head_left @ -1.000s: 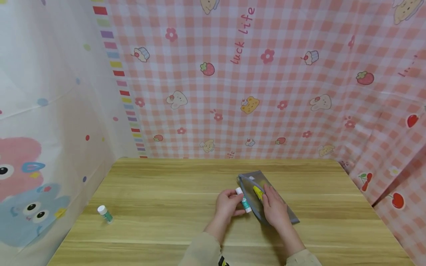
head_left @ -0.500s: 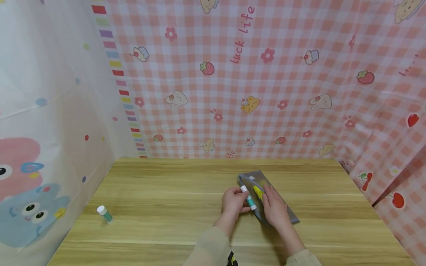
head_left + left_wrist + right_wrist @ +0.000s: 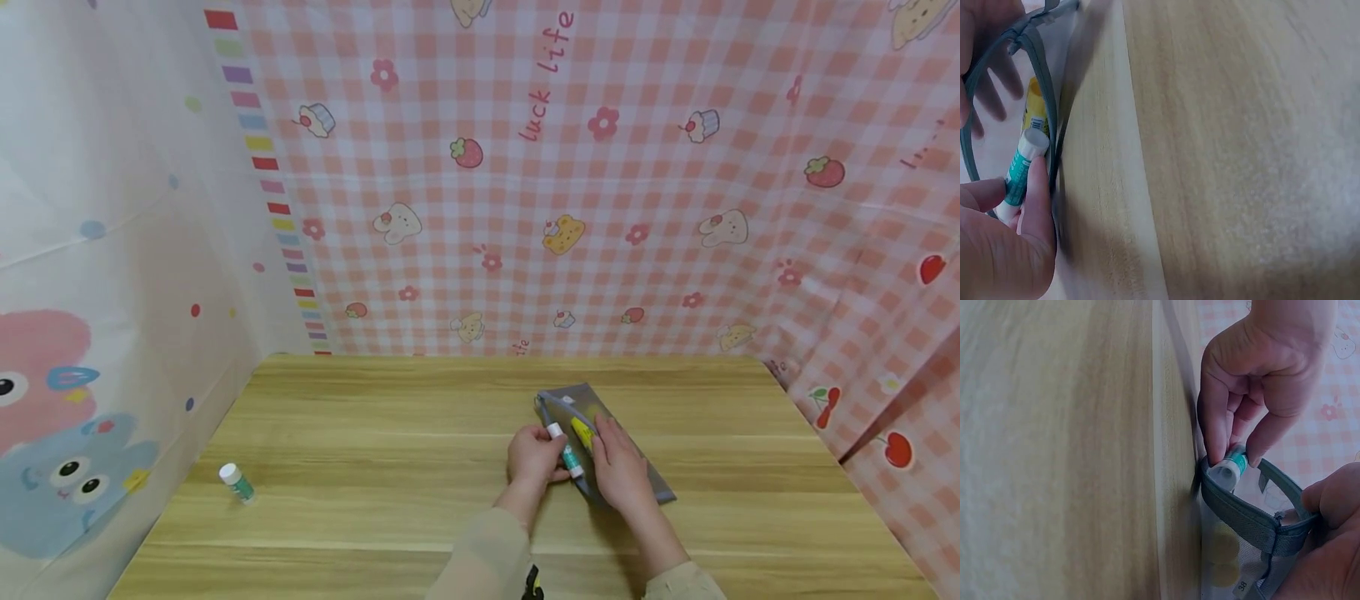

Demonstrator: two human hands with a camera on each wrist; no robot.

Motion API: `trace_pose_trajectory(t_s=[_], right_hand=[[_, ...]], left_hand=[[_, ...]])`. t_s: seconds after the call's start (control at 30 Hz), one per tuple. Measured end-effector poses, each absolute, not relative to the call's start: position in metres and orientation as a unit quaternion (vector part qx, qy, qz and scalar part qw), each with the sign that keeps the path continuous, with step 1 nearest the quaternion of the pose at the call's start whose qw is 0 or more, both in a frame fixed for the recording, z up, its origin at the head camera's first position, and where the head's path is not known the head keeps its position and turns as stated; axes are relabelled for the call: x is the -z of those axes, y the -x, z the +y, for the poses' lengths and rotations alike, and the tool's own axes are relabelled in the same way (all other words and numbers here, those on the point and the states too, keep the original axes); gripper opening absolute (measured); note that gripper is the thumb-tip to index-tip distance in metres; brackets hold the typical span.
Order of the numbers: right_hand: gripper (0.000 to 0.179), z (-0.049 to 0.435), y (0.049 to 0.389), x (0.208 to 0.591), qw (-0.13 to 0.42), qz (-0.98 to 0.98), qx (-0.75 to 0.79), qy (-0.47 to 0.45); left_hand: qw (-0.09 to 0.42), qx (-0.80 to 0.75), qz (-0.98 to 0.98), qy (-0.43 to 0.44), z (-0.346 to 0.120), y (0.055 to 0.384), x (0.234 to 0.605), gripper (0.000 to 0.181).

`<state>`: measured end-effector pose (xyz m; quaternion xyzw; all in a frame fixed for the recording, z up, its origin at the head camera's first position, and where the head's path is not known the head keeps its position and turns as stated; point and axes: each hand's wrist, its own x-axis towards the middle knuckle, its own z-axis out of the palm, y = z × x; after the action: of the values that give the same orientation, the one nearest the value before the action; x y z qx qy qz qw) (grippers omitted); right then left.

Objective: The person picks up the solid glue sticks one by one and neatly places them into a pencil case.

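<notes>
My left hand (image 3: 534, 458) pinches a glue stick (image 3: 572, 460) with a white cap and green label between thumb and fingers. In the right wrist view, the stick's white end (image 3: 1227, 472) sits within the open mouth of a grey zippered mesh pouch (image 3: 1241, 522). Gripping the pouch's rim is my right hand (image 3: 622, 473), its thumb at the edge in the right wrist view. Inside the pouch lies a yellow tube (image 3: 1035, 106) with a barcode; two yellow round ends (image 3: 1224, 547) show through the mesh.
Another green-labelled glue stick (image 3: 237, 483) with a white cap stands on the wooden table (image 3: 360, 467) at the left. A pink checked curtain (image 3: 517, 183) hangs behind the table, and a white patterned one (image 3: 150, 275) to its left.
My left hand has moved right with the glue stick, from beside the pouch's near edge to its mouth. My right hand and the pouch have stayed in place.
</notes>
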<state>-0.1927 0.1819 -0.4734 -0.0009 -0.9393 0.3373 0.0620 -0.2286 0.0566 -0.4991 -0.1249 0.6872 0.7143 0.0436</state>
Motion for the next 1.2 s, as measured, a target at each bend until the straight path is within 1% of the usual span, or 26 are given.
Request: trace_pose_trajectory(t_s=[0.23, 0.57, 0.97, 1.2], right_hand=[[0.044, 0.181, 0.192, 0.472, 0.059, -0.939, -0.340, 0.000], [0.045, 0.183, 0.193, 0.473, 0.057, -0.937, -0.346, 0.002], [0.046, 0.184, 0.194, 0.474, 0.052, -0.938, -0.344, 0.004], [0.045, 0.185, 0.193, 0.473, 0.061, -0.939, -0.340, -0.001]], left_hand=[[0.029, -0.691, 0.712, 0.122, 0.060, 0.229, 0.502, 0.015], [0.032, -0.694, 0.710, 0.116, 0.060, 0.228, 0.502, 0.012], [0.047, -0.703, 0.701, 0.105, 0.054, 0.223, 0.493, 0.017], [0.059, -0.732, 0.671, 0.103, 0.052, 0.218, 0.489, 0.020]])
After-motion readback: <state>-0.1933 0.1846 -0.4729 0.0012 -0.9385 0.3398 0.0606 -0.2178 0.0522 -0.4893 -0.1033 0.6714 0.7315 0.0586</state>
